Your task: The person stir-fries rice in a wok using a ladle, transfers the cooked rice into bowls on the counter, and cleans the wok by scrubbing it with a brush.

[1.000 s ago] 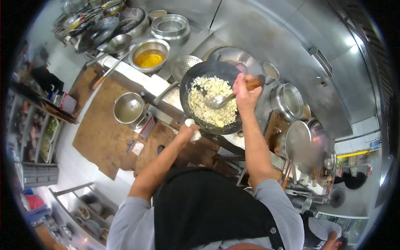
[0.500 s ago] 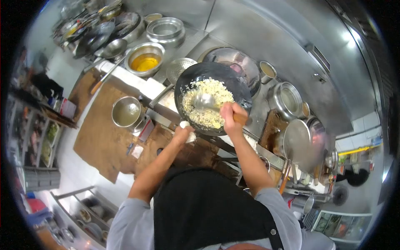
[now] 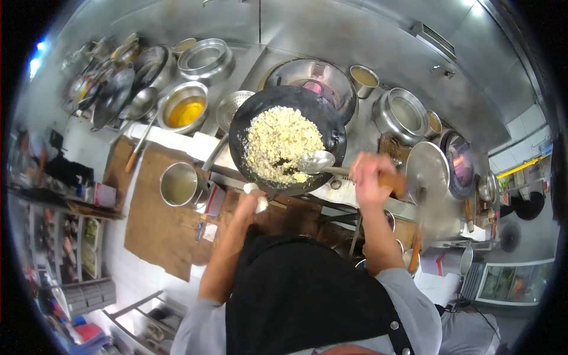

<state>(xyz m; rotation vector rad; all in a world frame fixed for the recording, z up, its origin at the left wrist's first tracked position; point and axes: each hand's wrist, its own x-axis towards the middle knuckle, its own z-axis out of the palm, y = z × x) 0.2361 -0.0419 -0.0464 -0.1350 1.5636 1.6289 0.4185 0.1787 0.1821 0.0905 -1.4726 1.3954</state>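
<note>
Mid-frame, a black wok [image 3: 331,123] holds what looks like fried rice [image 3: 281,139]. The left hand [image 3: 248,205] clasps white cloth [image 3: 261,205] at its lower rim; the right hand [image 3: 373,177] grips a steel ladle [image 3: 318,161].

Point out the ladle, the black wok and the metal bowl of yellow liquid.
Ladle [image 3: 318,161]: head view, on its metal scoop.
Black wok [image 3: 331,131]: head view, on its bare inner wall.
Metal bowl [image 3: 184,91]: head view, on its far inner wall.
</note>
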